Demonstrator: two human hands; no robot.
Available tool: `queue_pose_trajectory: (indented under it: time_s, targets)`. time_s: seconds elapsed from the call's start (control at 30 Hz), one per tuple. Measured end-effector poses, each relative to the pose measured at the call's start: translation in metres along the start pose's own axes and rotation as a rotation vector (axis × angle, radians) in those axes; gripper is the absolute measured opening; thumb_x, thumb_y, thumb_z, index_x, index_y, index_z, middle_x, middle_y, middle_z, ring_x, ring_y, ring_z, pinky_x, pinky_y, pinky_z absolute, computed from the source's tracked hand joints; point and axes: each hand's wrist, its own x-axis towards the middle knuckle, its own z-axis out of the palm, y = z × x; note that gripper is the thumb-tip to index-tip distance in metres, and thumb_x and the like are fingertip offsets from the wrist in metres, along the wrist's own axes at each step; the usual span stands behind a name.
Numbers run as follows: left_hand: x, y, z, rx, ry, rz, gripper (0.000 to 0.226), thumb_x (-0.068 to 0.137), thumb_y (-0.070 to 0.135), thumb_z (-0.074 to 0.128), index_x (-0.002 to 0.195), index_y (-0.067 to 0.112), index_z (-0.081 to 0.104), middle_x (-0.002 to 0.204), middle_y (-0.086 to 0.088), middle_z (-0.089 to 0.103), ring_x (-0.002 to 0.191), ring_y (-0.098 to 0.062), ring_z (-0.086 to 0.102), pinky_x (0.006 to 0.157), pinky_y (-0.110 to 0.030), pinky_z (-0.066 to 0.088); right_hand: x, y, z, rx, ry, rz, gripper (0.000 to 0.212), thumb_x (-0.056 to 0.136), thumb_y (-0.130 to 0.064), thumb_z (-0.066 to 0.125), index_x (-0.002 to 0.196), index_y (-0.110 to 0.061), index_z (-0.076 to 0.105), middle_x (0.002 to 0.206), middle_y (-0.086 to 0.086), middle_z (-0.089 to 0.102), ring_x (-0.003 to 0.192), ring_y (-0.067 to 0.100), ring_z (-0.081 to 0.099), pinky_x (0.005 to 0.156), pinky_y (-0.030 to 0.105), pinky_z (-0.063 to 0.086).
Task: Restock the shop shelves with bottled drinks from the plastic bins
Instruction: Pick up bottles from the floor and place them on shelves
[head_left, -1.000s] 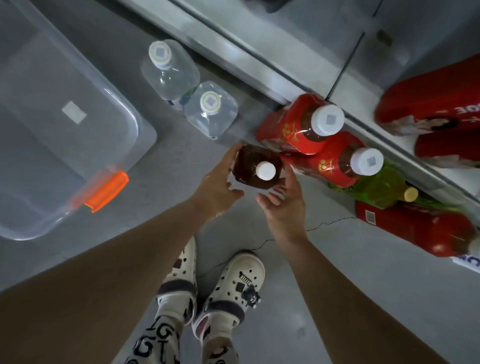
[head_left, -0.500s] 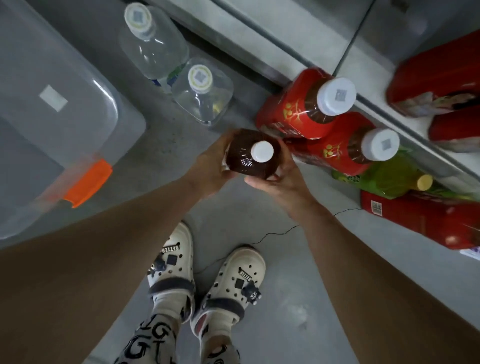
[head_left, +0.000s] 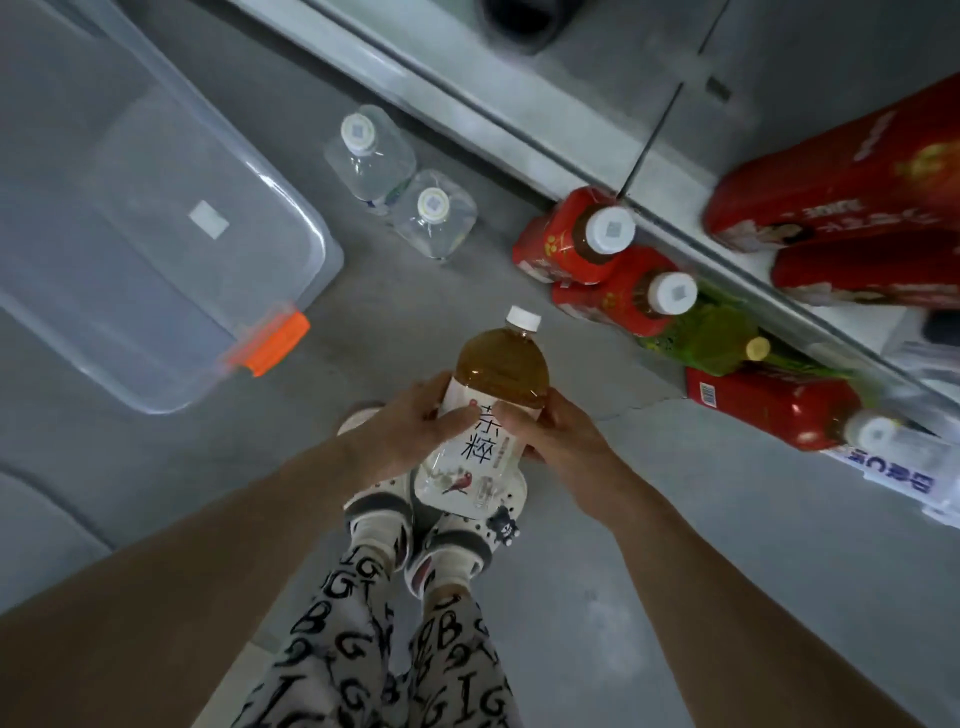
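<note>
Grip: left hand (head_left: 410, 436) and right hand (head_left: 558, 439) both clasp the labelled body of the tea bottle (head_left: 501, 371). A second ago it stood upright beside the red bottles (head_left: 576, 244). It is now raised over the floor (head_left: 649, 571) and tilted, cap toward the shelf (head_left: 597, 67). Shelving likely follows.

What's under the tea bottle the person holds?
Below the tea bottle, gripped by left hand and right hand, white shoes stand on the grey floor, partly covered by it.
</note>
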Motion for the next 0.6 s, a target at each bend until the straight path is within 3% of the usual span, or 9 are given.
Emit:
queue_pose_trajectory:
  time_s: [0.1,0.2,0.27,0.33,0.4,0.5,0.6]
  targets:
    - [-0.037,0.016,0.008,0.019,0.037,-0.004,0.075,0.071,0.071,0.056,0.127,0.021,0.058,0.114,0.002,0.072,0.105,-0.018,0.068,0.096,-0.049,0.052,-0.039,-0.011,0.007,-0.017,0.011,0.011,0.052,0.081,-0.05,0.076,0.124,-0.025,0.061,0.112,-0.005,0.075,0.108,0.015,0.07,0.095,0.036,0.054]
    - [-0.075,0.038,0.015,0.023,0.043,-0.021,0.071,0.073,0.068,0.058,0.125,0.019,0.059,0.11,-0.001,0.073,0.099,-0.018,0.071,0.091,-0.046,0.056,-0.079,-0.028,0.013,-0.028,0.021,0.045,0.042,0.089,-0.043,0.072,0.124,-0.026,0.059,0.116,-0.004,0.073,0.109,0.015,0.068,0.094,0.033,0.054]
    - [-0.101,0.058,0.021,0.007,0.05,-0.032,0.057,0.086,0.058,0.061,0.126,0.018,0.058,0.108,-0.003,0.074,0.087,-0.014,0.071,0.077,-0.035,0.059,-0.106,-0.041,0.015,-0.034,0.026,0.049,0.04,0.092,-0.038,0.069,0.127,-0.023,0.056,0.119,-0.001,0.071,0.108,0.015,0.068,0.091,0.03,0.054]
    - [-0.128,0.075,0.028,-0.001,0.062,-0.039,0.041,0.097,0.044,0.056,0.129,0.019,0.057,0.101,-0.001,0.073,0.07,-0.004,0.067,0.056,-0.018,0.051,-0.135,-0.055,0.017,-0.042,0.033,0.039,0.046,0.093,-0.036,0.068,0.133,-0.02,0.052,0.121,0.001,0.069,0.106,0.015,0.068,0.088,0.029,0.055]
    - [-0.154,0.093,0.035,-0.018,0.081,-0.038,0.035,0.099,0.038,0.053,0.129,0.021,0.057,0.097,0.002,0.072,0.063,0.003,0.065,0.051,-0.011,0.046,-0.166,-0.068,0.018,-0.039,0.041,0.018,0.049,0.094,-0.034,0.068,0.136,-0.017,0.05,0.121,0.002,0.069,0.106,0.015,0.068,0.085,0.028,0.055]
    - [-0.198,0.129,0.045,-0.019,0.085,-0.001,0.027,0.099,0.035,0.053,0.124,0.026,0.059,0.096,0.008,0.071,0.076,0.004,0.068,0.06,-0.011,0.051,-0.217,-0.088,0.02,-0.022,0.07,-0.02,0.048,0.094,-0.033,0.068,0.136,-0.015,0.051,0.116,0.0,0.071,0.1,0.012,0.07,0.079,0.026,0.055]
    - [-0.241,0.17,0.052,0.01,0.096,0.035,0.033,0.095,0.05,0.057,0.12,0.03,0.063,0.107,0.007,0.073,0.1,-0.012,0.07,0.088,-0.03,0.054,-0.271,-0.111,0.022,-0.001,0.108,-0.079,0.045,0.095,-0.034,0.067,0.133,-0.016,0.052,0.109,-0.003,0.072,0.089,0.005,0.071,0.067,0.017,0.055]
